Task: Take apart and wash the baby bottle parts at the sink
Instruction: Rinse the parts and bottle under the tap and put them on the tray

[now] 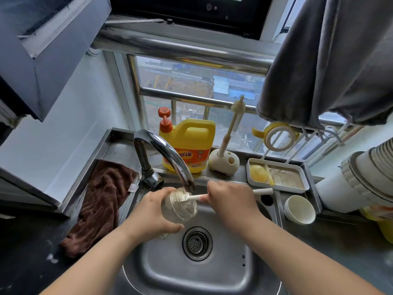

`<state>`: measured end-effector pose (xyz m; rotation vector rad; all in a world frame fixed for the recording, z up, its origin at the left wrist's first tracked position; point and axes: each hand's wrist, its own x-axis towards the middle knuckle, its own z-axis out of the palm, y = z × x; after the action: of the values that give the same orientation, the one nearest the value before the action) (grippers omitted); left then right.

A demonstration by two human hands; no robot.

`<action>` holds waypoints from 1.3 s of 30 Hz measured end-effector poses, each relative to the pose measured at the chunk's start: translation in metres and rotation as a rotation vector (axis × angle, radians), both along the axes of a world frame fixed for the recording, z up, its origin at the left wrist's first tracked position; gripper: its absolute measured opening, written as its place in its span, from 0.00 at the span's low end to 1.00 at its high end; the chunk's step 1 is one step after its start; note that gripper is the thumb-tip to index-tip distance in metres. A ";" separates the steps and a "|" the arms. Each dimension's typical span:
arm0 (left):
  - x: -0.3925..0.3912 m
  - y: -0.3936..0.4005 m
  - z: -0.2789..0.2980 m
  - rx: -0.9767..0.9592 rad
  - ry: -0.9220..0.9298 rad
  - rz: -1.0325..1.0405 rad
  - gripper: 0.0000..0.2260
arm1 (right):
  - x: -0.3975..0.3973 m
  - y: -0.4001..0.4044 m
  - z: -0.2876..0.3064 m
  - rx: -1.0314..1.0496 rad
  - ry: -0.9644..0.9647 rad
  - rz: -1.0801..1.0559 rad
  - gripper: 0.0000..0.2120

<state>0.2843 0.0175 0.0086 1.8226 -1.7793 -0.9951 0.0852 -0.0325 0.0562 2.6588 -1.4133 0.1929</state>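
Over the steel sink [212, 273], my left hand [152, 211] grips a clear baby bottle body [180, 206], tilted with its mouth up under the tap spout [187, 182]. My right hand [230, 198] holds a white bottle brush [262, 191] by its handle, and the brush head is pushed into the bottle's mouth. A yellow bottle part [258, 173] lies in a white tray [306, 179] behind the sink. A yellow handled ring [276, 135] hangs on a white drying rack by the window.
A yellow dish soap jug [191, 143] with an orange pump and a second brush in a cream holder [224, 161] stand on the back ledge. A brown cloth [100, 205] drapes the left rim. A white bowl [299, 209] sits right of the sink. The drain strainer [197, 243] is below my hands.
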 end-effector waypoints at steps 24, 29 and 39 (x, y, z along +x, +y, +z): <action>-0.005 0.007 -0.002 -0.356 -0.377 -0.046 0.36 | 0.010 0.004 -0.012 0.941 -0.280 -0.396 0.15; -0.003 0.007 -0.006 -0.365 -0.376 -0.002 0.39 | -0.004 -0.011 0.008 0.779 -0.183 -0.332 0.11; -0.001 -0.002 0.000 -0.480 -0.534 -0.040 0.39 | 0.000 -0.012 0.011 0.727 -0.064 -0.247 0.10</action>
<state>0.2830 0.0154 0.0081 1.8314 -2.1207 -0.0498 0.0852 -0.0449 0.0676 2.9609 -2.1427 -0.3299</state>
